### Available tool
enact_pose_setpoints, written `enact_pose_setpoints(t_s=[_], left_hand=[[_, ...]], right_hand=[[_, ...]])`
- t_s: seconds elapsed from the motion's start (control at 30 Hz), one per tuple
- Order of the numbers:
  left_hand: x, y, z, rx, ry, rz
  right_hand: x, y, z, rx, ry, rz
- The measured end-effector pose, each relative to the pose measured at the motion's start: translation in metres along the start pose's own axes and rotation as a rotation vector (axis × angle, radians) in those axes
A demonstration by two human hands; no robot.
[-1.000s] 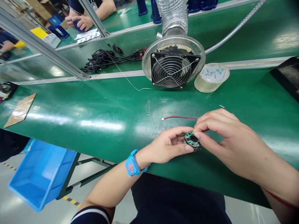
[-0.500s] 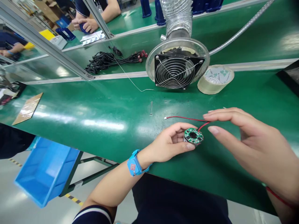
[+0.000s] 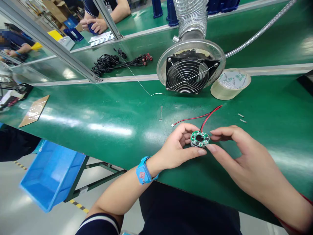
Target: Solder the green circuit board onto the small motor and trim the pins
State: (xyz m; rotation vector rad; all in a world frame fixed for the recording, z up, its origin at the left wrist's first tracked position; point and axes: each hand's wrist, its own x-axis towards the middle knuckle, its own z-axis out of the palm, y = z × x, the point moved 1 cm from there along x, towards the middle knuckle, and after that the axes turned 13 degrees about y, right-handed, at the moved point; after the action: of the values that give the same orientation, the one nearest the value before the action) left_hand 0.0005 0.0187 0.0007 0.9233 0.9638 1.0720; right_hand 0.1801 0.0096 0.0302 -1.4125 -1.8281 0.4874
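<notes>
My left hand [image 3: 177, 147] holds a small round green circuit board [image 3: 193, 140] with a dark hole in its middle. Its thumb lies along the near edge, and the other fingers curl behind. At the right edge of the board, the thumb and forefinger of my right hand [image 3: 241, 156] close in a pinch. Red and black wires [image 3: 209, 115] rise from the far side of the board. One thin red wire [image 3: 188, 118] runs left to a small white connector [image 3: 173, 125]. Around my left wrist is a blue strap [image 3: 143, 173].
A fume fan [image 3: 187, 78] on a duct stands beyond my hands. Beside it lies a roll of clear tape [image 3: 225, 89]. Black cables [image 3: 107, 63] lie behind the rail. A blue bin [image 3: 53, 176] is at lower left. Two people sit across the bench.
My right hand has let go of the wires and come left and down to the board's edge. The wires now point up and right. Two small pale strips show on the bench.
</notes>
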Motion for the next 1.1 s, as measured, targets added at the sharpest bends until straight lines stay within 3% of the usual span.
enact_pose_setpoints(t_s=[0.33, 0.57, 0.8, 1.1], left_hand=[[-0.001, 0.003, 0.002, 0.114, 0.057, 0.080], [-0.003, -0.001, -0.001, 0.086, -0.007, 0.111], [-0.003, -0.001, -0.001, -0.038, -0.058, 0.087], [-0.003, 0.004, 0.001, -0.026, -0.042, 0.012]], right_hand=[[-0.004, -0.004, 0.004, 0.048, -0.050, -0.010], [-0.003, -0.008, 0.003, 0.022, -0.029, -0.065], [-0.004, -0.012, 0.001, 0.006, 0.010, -0.121], [-0.005, -0.014, 0.000, 0.007, 0.014, -0.111]])
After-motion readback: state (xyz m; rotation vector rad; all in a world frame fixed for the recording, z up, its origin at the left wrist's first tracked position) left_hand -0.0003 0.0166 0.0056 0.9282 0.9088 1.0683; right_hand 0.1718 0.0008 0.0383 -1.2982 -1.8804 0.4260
